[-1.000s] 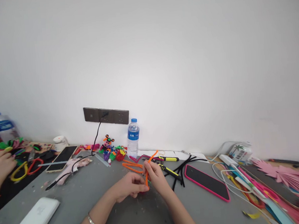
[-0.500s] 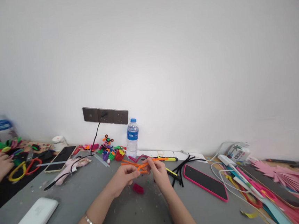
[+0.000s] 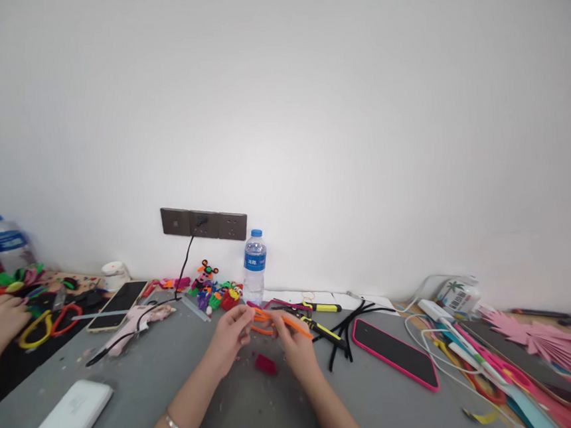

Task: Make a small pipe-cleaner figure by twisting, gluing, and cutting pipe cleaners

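Observation:
Between my two hands is a bunch of orange pipe cleaners [image 3: 298,327], bent and partly hidden by my fingers. My left hand [image 3: 230,339] pinches the bunch from the left. From the other side my right hand [image 3: 293,344] grips it, with the orange ends poking out past the fingers to the right. Just below the hands a small dark-red fuzzy piece [image 3: 265,364] lies on the grey table [image 3: 263,416]. Yellow-and-black pliers [image 3: 326,330] rest open behind my right hand, beside several black pipe cleaners [image 3: 346,332].
A water bottle [image 3: 254,263] and colourful pipe-cleaner figures [image 3: 217,293] stand by the wall. A pink-cased phone [image 3: 395,353] lies right, a white power bank [image 3: 59,427] left. Another person's hand [image 3: 0,322] is at far left near scissors [image 3: 38,331]. Cables and papers crowd the right.
My hands have drawn closer together around the orange pipe cleaners. The strands that crossed to both sides now point down to the right, and the pliers behind show more fully.

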Tool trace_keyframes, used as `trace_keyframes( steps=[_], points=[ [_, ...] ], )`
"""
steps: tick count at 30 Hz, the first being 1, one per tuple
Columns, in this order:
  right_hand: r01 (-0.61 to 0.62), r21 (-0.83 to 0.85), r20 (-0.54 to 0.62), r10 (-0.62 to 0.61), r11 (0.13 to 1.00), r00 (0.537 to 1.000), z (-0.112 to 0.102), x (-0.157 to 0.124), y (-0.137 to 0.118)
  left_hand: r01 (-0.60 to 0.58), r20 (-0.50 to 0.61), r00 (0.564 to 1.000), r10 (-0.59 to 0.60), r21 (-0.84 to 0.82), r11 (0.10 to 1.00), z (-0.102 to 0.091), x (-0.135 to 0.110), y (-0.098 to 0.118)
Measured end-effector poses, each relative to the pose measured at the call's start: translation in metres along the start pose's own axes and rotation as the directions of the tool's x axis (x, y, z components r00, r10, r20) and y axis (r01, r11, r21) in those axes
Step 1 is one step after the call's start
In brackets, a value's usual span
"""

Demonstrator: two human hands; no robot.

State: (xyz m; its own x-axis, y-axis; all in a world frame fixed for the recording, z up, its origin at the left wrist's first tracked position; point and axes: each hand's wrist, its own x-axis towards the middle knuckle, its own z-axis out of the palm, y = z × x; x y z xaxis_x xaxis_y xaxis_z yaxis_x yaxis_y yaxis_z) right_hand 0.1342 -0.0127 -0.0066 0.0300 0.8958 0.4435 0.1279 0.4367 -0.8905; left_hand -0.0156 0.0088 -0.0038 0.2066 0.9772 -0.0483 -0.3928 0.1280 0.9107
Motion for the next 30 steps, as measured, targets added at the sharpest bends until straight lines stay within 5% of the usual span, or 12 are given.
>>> trace_keyframes(
  steps=[5, 10, 15, 30],
  points=[
    [-0.07, 0.157, -0.136, 0.092, 0.985, 0.986, -0.015, 0.009, 0.006, 0.158, 0.14, 0.975, -0.171, 0.094, 0.983, -0.001, -0.005, 0.008],
    [-0.122, 0.2, 0.001, 0.124, 0.972, 0.992, -0.015, 0.008, 0.008, 0.189, 0.27, 0.92, -0.283, 0.326, 0.926, 0.006, -0.013, 0.008],
    [-0.175, 0.151, 0.114, 0.159, 0.973, 0.981, -0.008, 0.005, 0.013, 0.214, 0.394, 0.841, -0.37, 0.387, 0.897, 0.011, -0.019, 0.008],
    [-0.125, -0.016, 0.143, 0.126, 0.992, 0.982, -0.008, 0.005, 0.014, 0.203, 0.383, 0.846, -0.371, 0.412, 0.888, 0.011, -0.018, 0.007]
  ],
)
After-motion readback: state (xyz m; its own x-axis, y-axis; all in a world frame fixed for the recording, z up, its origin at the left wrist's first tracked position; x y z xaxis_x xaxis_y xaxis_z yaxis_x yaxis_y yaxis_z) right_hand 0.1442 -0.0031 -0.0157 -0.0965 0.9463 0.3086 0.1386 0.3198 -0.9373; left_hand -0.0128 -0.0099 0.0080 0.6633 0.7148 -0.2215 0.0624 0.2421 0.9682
